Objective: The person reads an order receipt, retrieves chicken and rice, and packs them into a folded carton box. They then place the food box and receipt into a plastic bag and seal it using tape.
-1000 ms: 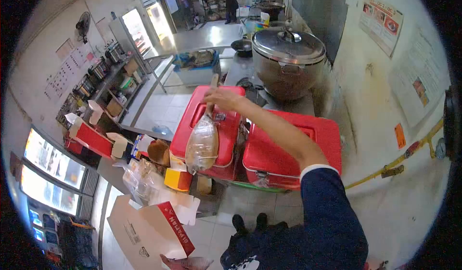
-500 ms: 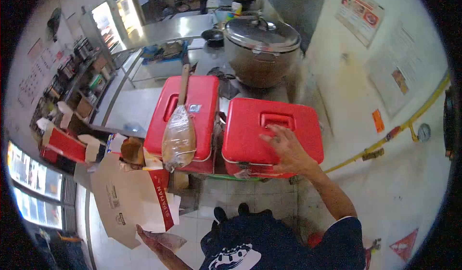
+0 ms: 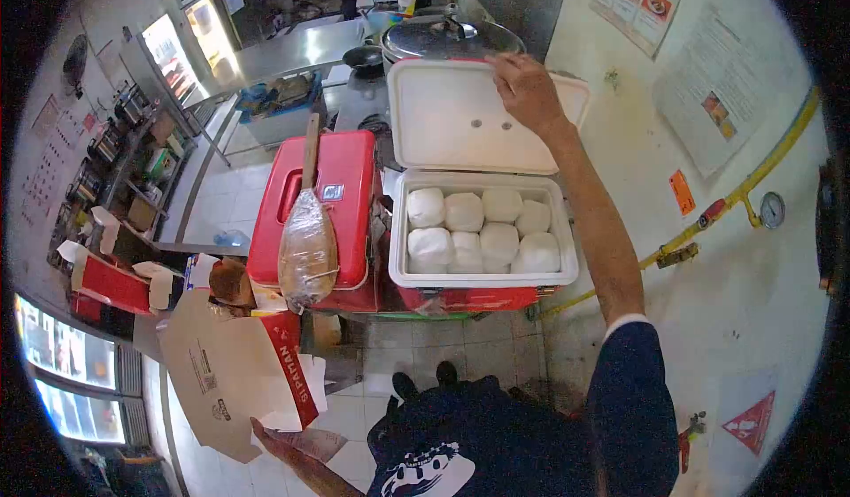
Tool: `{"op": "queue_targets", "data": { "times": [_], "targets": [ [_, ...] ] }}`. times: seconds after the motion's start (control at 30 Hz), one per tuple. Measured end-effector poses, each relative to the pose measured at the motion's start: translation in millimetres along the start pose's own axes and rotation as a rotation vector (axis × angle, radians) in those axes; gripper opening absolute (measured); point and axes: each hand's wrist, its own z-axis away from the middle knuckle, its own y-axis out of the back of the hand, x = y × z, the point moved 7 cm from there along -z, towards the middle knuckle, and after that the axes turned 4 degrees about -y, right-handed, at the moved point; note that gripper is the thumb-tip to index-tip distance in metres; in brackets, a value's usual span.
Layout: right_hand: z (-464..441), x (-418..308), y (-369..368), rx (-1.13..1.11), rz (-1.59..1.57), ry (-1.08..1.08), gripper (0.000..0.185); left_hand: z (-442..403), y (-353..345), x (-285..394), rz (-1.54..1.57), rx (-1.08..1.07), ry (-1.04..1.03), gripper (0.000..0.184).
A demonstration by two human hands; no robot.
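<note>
My right hand [image 3: 529, 94] is closed at the upper edge of the white-lined lid [image 3: 460, 125] of a red cooler box [image 3: 482, 300]. The lid stands raised, tilted back. Inside the cooler, several round white buns [image 3: 430, 246] sit packed in rows. At lower left my left hand [image 3: 273, 442] grips the edge of an unfolded cardboard box [image 3: 217, 373] with a red printed side; its fingers are mostly hidden beneath. On a second, closed red cooler [image 3: 359, 178] lies a wooden paddle [image 3: 308, 240], its blade wrapped in plastic.
A large lidded steel pot [image 3: 452, 38] stands behind the coolers. More folded boxes [image 3: 115, 277] are at left, beside a brown rounded item [image 3: 230, 282]. A yellow pipe [image 3: 753, 182] with a gauge [image 3: 773, 210] runs along the right wall.
My right hand has moved up and away from me, and the right cooler's lid has opened, showing the buns. My left hand keeps the cardboard box in nearly the same place.
</note>
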Motion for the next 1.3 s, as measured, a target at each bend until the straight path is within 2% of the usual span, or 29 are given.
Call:
{"op": "queue_targets", "data": {
  "times": [0.07,0.13,0.17,0.23,0.3,0.37,0.43,0.47,0.53,0.57,0.63,0.67,0.7,0.77,0.8,0.83,0.87,0.93,1.0,1.07,1.13,1.2,1.3],
  "targets": [
    [-4.2,13.2,-35.8,0.053,0.020,0.039,0.032,-28.1,45.9,-7.4,-0.041,-0.061,-0.150,0.071],
    [-12.9,6.0,-45.1,0.149,0.197,0.030,0.037,-17.1,49.5,1.0,0.030,-0.105,-0.127,0.073],
    [-9.9,-0.1,-52.3,0.155,0.187,0.042,0.037,-12.3,50.1,1.5,0.093,-0.159,-0.094,0.075],
    [24.5,-47.6,-39.7,0.121,0.214,-0.076,0.040,-20.9,102.0,1.4,-0.389,0.006,-0.264,0.077],
    [79.1,-74.2,-82.5,-0.491,-0.022,-0.277,0.042,8.6,87.7,3.9,0.037,0.104,-0.043,0.078],
    [144.2,-98.3,-115.7,-0.853,-0.128,-0.369,0.044,-2.0,135.4,1.3,-0.231,0.166,-0.307,0.073],
    [194.7,-100.0,-150.6,-0.531,-0.063,-0.170,0.047,14.3,94.9,4.8,-0.028,0.225,-0.105,0.071],
    [198.1,-94.8,-158.3,-0.527,-0.058,-0.179,0.047,10.6,97.6,2.4,-0.029,0.215,-0.103,0.071],
    [195.7,-98.7,-146.7,-0.396,-0.073,0.023,0.049,5.4,90.8,1.3,-0.088,0.089,-0.186,0.068],
    [200.2,-89.6,-144.2,-0.400,-0.055,-0.007,0.049,0.3,88.2,-3.2,-0.102,0.060,-0.171,0.068],
    [198.2,-80.5,-150.4,-0.691,-0.314,-0.132,0.066,-0.8,64.4,2.4,-0.144,0.037,-0.257,0.069],
    [196.0,-73.5,-152.8,-0.686,-0.302,-0.154,0.066,-9.1,62.9,2.5,-0.150,0.015,-0.248,0.069],
    [197.0,-68.9,-161.5,-0.715,-0.383,-0.156,0.071,-21.1,64.6,-6.8,0.052,-0.047,-0.096,0.067],
    [198.9,-62.6,-158.7,-0.743,-0.464,-0.159,0.076,-26.9,67.6,-25.2,0.250,-0.106,0.063,0.066],
    [195.5,-64.9,-146.4,-0.703,-0.471,-0.117,0.075,-29.3,72.8,-15.7,-0.097,-0.095,-0.231,0.065],
    [191.8,-70.0,-132.3,-0.661,-0.480,-0.075,0.073,-24.9,66.0,-5.9,-0.274,-0.105,-0.378,0.064],
    [188.3,-62.2,-106.3,-0.512,-0.475,-0.125,0.063,-19.0,59.2,3.8,-0.448,-0.088,-0.527,0.064],
    [205.2,-10.2,-85.5,-0.437,-0.333,-0.312,0.059,-0.5,38.4,8.0,-0.171,0.026,-0.284,0.062],
    [211.5,-2.6,-34.0,-0.881,-0.195,-0.578,0.059,5.4,29.7,13.5,-0.142,0.079,-0.228,0.063],
    [262.3,6.3,-27.0,-1.043,0.031,-0.504,0.065,1.2,34.8,9.0,-0.117,0.119,-0.172,0.065],
    [267.3,-13.1,-13.0,-1.018,0.060,-0.463,0.068,-15.9,30.0,-7.9,0.035,-0.069,-0.031,0.070],
    [266.1,-19.3,-6.6,-0.912,0.068,-0.368,0.075,-25.1,31.2,-13.6,-0.048,-0.048,-0.009,0.072],
    [263.7,-11.4,-8.4,-0.963,0.002,-0.352,0.073,-33.2,20.3,-19.4,-0.037,-0.074,0.057,0.074]
  ]
}}
